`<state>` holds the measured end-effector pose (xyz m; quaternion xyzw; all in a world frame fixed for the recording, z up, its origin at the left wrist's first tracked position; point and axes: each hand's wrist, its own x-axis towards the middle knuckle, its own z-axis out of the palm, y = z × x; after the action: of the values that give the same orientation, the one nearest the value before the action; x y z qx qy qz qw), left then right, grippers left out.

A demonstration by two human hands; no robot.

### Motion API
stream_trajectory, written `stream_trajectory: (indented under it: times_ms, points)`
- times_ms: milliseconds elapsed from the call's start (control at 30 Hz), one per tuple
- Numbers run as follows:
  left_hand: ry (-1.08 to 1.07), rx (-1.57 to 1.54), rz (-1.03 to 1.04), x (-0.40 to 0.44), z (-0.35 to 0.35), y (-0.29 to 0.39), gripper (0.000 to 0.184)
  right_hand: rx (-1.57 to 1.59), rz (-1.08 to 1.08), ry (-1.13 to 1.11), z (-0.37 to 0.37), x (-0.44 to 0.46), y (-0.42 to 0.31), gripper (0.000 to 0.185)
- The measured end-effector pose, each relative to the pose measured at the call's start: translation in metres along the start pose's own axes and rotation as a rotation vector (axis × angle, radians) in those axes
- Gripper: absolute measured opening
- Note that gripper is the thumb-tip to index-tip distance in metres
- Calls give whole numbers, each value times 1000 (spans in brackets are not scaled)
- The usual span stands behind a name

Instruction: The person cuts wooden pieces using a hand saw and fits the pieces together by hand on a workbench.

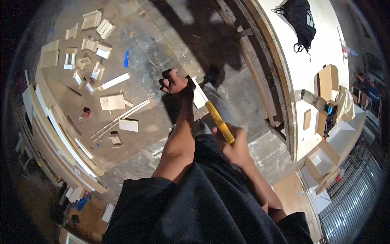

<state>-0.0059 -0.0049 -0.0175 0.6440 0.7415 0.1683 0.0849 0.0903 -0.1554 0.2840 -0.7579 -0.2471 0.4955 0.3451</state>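
Note:
My right hand (235, 147) is wrapped round the yellow handle of a hand tool (219, 122). The tool's narrow, light-coloured blade points up and left from the handle. Under and beside the blade lies a small white piece (199, 99), close to my legs. My left hand (174, 82) is near the far end of the blade, with its fingers curled and partly in dark shadow; whether they grip anything is not visible.
Small wooden pieces (84, 63) and thin strips (120, 118) lie scattered on the floor at left. Long boards (53, 118) line the far left. A white-topped table (302, 81) at right bears a black bag (297, 20) and a cardboard box (327, 81).

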Motion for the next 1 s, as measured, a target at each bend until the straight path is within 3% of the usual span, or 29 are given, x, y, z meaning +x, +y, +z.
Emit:
stream_trajectory:
  times_ms: [67,133,167,300,433,533,633,700,767,800,933,1000]
  points:
    - [66,-43,49,2,-26,18,33,-47,79,-51,4,27,-7,27]
    - [-18,-93,51,-8,-56,28,35,-192,60,-2,27,43,24,30]
    - [18,-92,68,9,-46,32,35,-222,-54,-46,27,41,28,29]
    - [30,-29,87,-5,-27,10,38,48,-40,3,1,2,0,30]
    - [143,-68,130,-1,-8,7,44,-104,-31,-36,18,47,22,30]
    - [56,-124,93,-1,-33,23,40,-241,-4,-63,21,43,22,28]
    - [83,-51,78,-1,-8,8,40,112,-91,89,10,4,26,34]
    - [85,-39,69,-4,-1,4,42,-18,-55,6,21,35,50,33]
    - [32,-119,82,-6,-25,13,38,-208,78,-156,19,64,18,33]
    - [-51,-187,92,-3,-41,19,34,-202,84,-157,20,55,20,33]
    - [117,-2,112,-3,-2,5,33,-14,-3,-19,6,10,25,27]
    - [89,0,96,-8,-18,5,32,-64,90,-40,-3,5,5,28]
